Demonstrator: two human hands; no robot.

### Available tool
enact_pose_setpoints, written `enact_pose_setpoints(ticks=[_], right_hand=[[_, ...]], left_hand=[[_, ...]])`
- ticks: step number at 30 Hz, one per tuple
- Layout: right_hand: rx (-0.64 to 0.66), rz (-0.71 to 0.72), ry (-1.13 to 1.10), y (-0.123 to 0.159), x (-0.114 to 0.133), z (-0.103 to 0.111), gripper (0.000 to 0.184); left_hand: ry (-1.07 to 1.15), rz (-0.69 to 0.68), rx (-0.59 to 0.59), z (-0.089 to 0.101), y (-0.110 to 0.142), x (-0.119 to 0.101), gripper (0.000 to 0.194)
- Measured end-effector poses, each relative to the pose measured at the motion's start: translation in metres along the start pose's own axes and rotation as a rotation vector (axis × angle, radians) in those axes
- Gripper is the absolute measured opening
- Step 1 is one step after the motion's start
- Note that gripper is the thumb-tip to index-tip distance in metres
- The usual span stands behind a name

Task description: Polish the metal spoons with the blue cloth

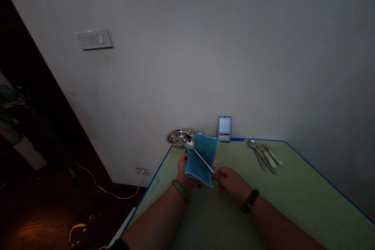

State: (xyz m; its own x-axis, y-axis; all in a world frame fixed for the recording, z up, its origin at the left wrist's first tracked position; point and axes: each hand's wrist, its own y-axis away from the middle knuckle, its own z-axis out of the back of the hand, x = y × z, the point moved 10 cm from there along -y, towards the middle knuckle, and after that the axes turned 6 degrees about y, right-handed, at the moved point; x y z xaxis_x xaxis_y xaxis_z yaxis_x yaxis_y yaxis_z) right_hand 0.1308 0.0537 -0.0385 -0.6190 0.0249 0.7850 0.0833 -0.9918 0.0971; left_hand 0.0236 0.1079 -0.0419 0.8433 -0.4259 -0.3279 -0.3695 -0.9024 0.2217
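My left hand (185,172) is closed on a blue cloth (202,158), holding it up above the green table (293,199). My right hand (230,183) pinches the handle end of a metal spoon (195,151). The spoon lies slanted across the cloth, its bowl up at the cloth's top left corner. Both wrists wear bead bracelets.
A round metal dish (178,136) sits at the table's far left corner. Several spoons and white-handled utensils (265,155) lie at the far right. A small blurred card (224,129) leans against the white wall. A cable (108,191) runs over the dark floor on the left.
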Motion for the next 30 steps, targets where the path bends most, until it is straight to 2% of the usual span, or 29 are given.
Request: enact_pose_setpoints(ticks=[4, 10, 12, 15, 18, 22, 30], right_hand=[[-0.034, -0.004, 0.030, -0.001, -0.008, -0.002, 0.028], [-0.046, -0.017, 0.100, 0.003, -0.007, -0.002, 0.030], [-0.038, -0.026, 0.117, 0.006, -0.006, -0.003, 0.031], [-0.036, -0.011, 0.138, 0.007, -0.004, -0.003, 0.033], [-0.095, 0.013, 0.133, 0.005, -0.004, 0.002, 0.033], [-0.140, 0.012, 0.111, 0.002, -0.008, 0.006, 0.031], [-0.095, -0.008, 0.171, 0.001, -0.011, 0.001, 0.027]], left_hand=[[-0.101, -0.060, -0.027, 0.003, 0.001, -0.011, 0.018], [-0.025, -0.111, 0.069, -0.008, 0.002, -0.022, 0.029], [0.016, -0.174, 0.066, -0.008, 0.002, -0.029, 0.031], [0.038, -0.140, 0.162, -0.018, 0.003, -0.026, 0.051], [0.036, -0.113, 0.237, -0.025, 0.006, -0.023, 0.059], [0.035, -0.135, 0.261, -0.026, 0.006, -0.024, 0.053], [-0.012, -0.126, 0.170, -0.017, 0.000, -0.022, 0.037]])
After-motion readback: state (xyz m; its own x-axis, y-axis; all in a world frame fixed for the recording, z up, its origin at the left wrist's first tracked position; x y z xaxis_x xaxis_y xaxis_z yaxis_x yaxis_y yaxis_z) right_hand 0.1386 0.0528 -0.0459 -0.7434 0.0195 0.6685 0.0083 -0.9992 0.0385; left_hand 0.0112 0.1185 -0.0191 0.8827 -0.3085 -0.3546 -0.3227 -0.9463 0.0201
